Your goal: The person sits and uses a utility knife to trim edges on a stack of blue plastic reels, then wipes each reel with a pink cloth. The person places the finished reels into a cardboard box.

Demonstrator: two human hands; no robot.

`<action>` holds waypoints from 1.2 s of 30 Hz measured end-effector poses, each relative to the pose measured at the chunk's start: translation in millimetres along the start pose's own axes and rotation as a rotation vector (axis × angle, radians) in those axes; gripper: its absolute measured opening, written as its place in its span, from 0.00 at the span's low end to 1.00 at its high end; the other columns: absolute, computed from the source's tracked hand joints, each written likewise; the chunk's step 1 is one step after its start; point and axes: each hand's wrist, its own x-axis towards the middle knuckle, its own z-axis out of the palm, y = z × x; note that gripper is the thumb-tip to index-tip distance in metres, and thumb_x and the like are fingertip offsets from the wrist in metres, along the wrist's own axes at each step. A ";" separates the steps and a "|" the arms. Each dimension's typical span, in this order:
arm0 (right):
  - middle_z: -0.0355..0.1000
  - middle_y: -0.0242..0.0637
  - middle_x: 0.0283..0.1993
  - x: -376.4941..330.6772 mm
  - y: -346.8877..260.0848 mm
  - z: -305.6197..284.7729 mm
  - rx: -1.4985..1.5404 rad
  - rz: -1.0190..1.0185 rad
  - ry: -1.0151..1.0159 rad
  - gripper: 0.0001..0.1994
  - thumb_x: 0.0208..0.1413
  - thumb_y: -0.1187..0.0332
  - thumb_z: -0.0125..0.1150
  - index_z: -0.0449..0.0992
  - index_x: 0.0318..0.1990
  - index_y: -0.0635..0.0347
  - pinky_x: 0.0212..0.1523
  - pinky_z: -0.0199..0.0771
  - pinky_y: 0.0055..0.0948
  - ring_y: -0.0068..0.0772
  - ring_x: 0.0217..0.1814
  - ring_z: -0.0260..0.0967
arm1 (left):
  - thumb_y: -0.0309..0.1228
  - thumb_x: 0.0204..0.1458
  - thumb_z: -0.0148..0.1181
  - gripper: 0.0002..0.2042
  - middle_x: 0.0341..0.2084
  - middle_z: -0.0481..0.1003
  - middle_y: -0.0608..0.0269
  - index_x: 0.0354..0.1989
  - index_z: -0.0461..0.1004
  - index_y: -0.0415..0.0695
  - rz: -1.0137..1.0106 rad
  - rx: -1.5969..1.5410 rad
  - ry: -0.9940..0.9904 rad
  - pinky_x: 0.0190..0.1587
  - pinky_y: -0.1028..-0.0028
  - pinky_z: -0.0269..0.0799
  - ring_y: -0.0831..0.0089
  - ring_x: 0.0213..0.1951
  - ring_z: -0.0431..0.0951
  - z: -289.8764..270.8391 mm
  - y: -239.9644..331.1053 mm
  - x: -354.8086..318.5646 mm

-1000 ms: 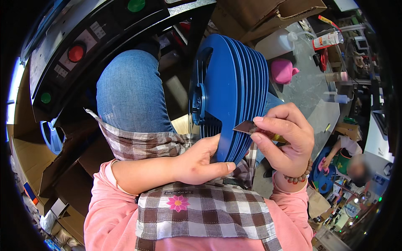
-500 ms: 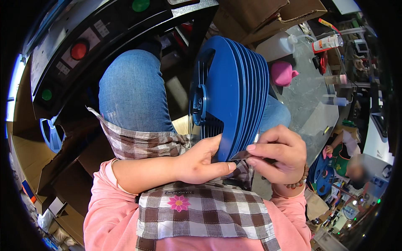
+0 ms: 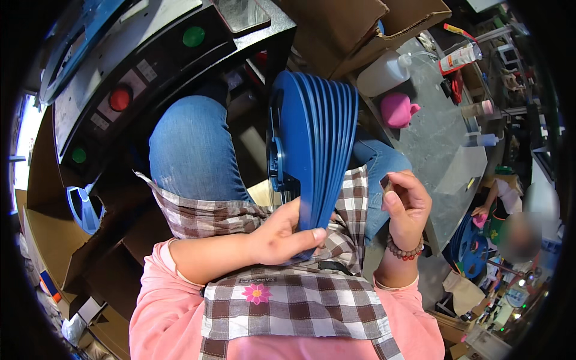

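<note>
A stack of several blue plastic reels (image 3: 327, 135) stands on edge over my lap, rims toward the right. My left hand (image 3: 282, 237) grips its near lower edge, thumb on the rims and fingers hidden behind the reels. To the right of the stack and apart from it, my right hand (image 3: 409, 204) pinches a small thin flat blade (image 3: 386, 185) between thumb and fingertips. The blade's exact kind is hard to make out. Under the reels lies the checked apron (image 3: 288, 306) across my lap.
At the upper left is a black machine panel with a red button (image 3: 120, 98) and green buttons. On the right, a grey table (image 3: 441, 138) bears a pink cup (image 3: 398, 110) and a white plastic bottle (image 3: 385, 73). Cardboard boxes (image 3: 336, 36) stand ahead. A co-worker (image 3: 507, 201) sits far right.
My right hand has drawn back to the right, away from the reels' rims, with the blade still pinched. The reel stack has turned slightly and moved left in view.
</note>
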 end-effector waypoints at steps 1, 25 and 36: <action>0.67 0.32 0.38 -0.6 3.1 -2.4 -0.001 -0.015 0.002 0.14 0.54 0.77 0.63 0.74 0.47 0.70 0.36 0.63 0.15 0.16 0.34 0.62 | 0.32 0.60 0.49 0.12 0.28 0.71 0.60 0.48 0.62 0.39 -0.012 -0.033 0.029 0.35 0.74 0.70 0.75 0.29 0.72 -1.5 -1.1 -1.7; 0.74 0.29 0.34 -11.7 111.3 9.3 0.734 0.552 0.108 0.22 0.62 0.47 0.50 0.74 0.47 0.58 0.16 0.54 0.14 0.10 0.15 0.55 | 0.56 0.58 0.39 0.29 0.15 0.70 0.58 0.33 0.70 0.36 0.395 -0.374 -0.102 0.17 0.74 0.65 0.69 0.14 0.71 -23.1 77.7 -123.9; 0.71 0.35 0.54 -24.1 126.4 29.2 0.997 0.557 -0.135 0.41 0.46 0.34 0.59 0.67 0.58 0.59 0.56 0.71 0.32 0.31 0.56 0.68 | 0.60 0.52 0.55 0.30 0.15 0.67 0.66 0.39 0.68 0.40 0.495 -0.362 -0.153 0.21 0.74 0.69 0.74 0.16 0.70 -79.6 47.1 -133.8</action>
